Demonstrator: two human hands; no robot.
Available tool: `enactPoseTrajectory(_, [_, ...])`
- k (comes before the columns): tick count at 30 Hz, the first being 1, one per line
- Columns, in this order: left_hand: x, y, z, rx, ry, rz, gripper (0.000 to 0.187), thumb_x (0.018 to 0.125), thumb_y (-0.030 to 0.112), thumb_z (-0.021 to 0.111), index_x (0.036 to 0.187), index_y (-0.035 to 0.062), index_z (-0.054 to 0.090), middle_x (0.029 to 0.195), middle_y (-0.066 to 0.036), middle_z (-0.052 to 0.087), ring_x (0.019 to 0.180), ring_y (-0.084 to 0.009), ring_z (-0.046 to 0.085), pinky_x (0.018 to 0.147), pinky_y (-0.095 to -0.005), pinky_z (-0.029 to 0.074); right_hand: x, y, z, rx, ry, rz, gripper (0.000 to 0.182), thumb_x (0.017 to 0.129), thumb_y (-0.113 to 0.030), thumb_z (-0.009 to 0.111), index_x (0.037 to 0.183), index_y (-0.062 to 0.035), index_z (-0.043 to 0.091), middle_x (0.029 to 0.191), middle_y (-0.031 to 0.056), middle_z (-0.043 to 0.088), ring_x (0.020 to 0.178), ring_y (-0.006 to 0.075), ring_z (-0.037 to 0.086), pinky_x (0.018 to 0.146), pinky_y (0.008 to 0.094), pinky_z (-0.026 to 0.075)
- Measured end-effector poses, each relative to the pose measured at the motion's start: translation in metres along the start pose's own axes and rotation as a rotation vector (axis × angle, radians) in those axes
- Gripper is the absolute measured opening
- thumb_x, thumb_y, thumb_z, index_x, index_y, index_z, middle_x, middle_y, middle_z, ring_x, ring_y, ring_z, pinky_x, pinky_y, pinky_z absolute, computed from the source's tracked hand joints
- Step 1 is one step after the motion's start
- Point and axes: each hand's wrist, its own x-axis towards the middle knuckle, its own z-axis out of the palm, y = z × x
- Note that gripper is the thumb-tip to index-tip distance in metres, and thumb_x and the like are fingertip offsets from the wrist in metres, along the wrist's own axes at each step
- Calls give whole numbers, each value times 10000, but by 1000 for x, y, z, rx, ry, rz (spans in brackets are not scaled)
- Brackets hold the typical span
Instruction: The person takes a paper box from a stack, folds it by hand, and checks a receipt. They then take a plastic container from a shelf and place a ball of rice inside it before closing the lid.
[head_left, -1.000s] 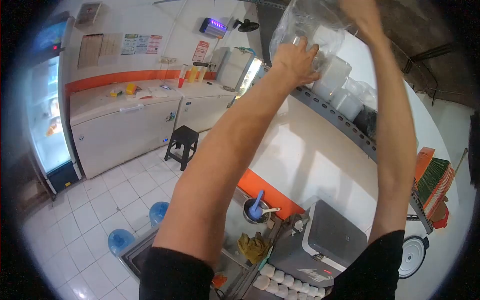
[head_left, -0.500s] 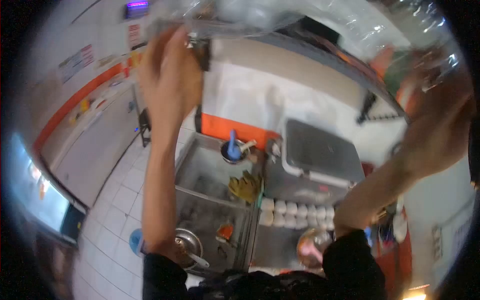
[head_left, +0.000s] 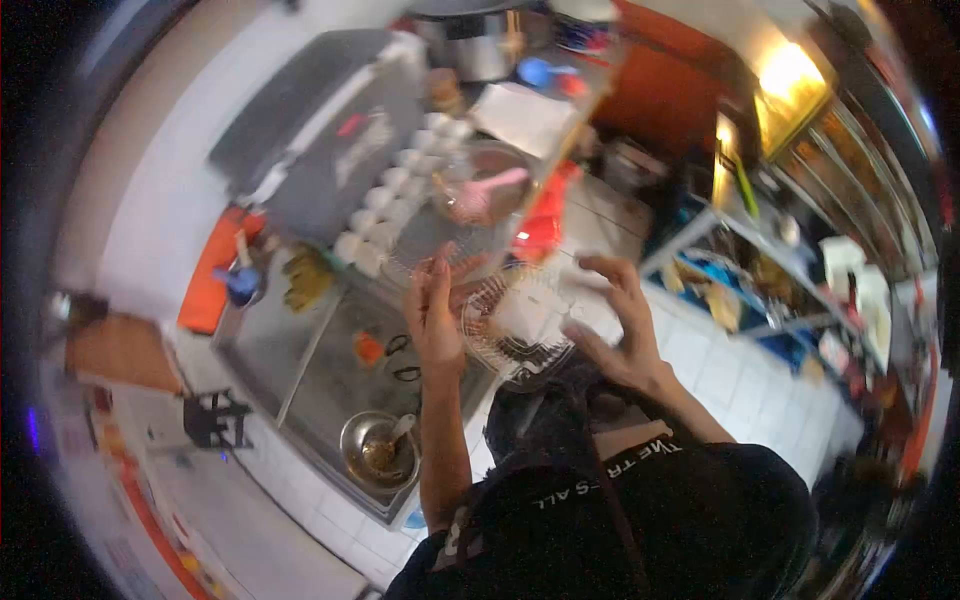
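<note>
Between my hands, in front of my chest, is a clear plastic container (head_left: 500, 345) with ridged sides, see-through and partly blurred. My left hand (head_left: 437, 320) is closed on its left edge, fingers pointing up. At its right side is my right hand (head_left: 625, 335), with fingers spread and curved; whether the fingertips touch the plastic is hard to tell. Beyond the container, a bowl (head_left: 505, 160) with a pink ladle (head_left: 490, 187) in it stands on the metal counter, beside rows of white cups (head_left: 370, 222).
To the left is a metal sink (head_left: 300, 350) holding a steel bowl (head_left: 350, 445) with a spoon and a yellowish-green cloth (head_left: 307, 280). A grey lidded box (head_left: 340, 140) stands behind the cups. A metal rack (head_left: 770, 265) and a lit glass case (head_left: 795, 85) are at right.
Both hands have come down from the overhead shelf area to chest height, now with the clear container between them. My view has swung right and down.
</note>
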Motion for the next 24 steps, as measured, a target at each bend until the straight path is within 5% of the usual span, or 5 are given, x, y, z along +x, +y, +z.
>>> enactPoseTrajectory(3, [-25,-46,43,111,-134,-262,470,1051,407,408,1227,-5,551,1046,-207,706,866,-282,719,769,-350,564,-34,5,-27,251,-66,743,500,865,-261,747,1294,-59,588,996,169,698,871,306,690,793,384,550])
enactPoseTrajectory(10, [-59,-141,61,102,-300,-597,543,1031,482,379,1357,61,486,1128,-224,672,951,-308,695,805,-413,550,-104,51,-70,-23,-109,645,231,971,-224,615,1099,-45,684,792,110,700,622,218,660,627,351,539])
enactPoseTrajectory(16, [-85,-182,103,-390,-582,-875,733,946,397,497,1526,70,191,1380,-330,437,1163,-487,556,983,-598,489,-137,91,-144,344,-195,663,269,992,-238,590,1165,-42,656,865,92,697,794,144,668,746,312,542])
enactPoseTrajectory(20, [-98,-214,167,-602,-576,-895,740,866,188,504,1510,16,181,1336,-325,468,1199,-528,518,967,-643,474,-178,249,-238,15,353,718,397,947,-249,674,1256,-14,591,1004,96,693,917,150,641,804,290,513])
enactPoseTrajectory(24, [-94,-259,227,-380,-540,-891,746,870,380,539,1472,10,301,1376,-284,456,1191,-512,513,956,-659,469,-198,421,-386,-493,438,860,966,695,-438,872,1428,-27,394,1351,296,488,1230,414,514,1018,486,455])
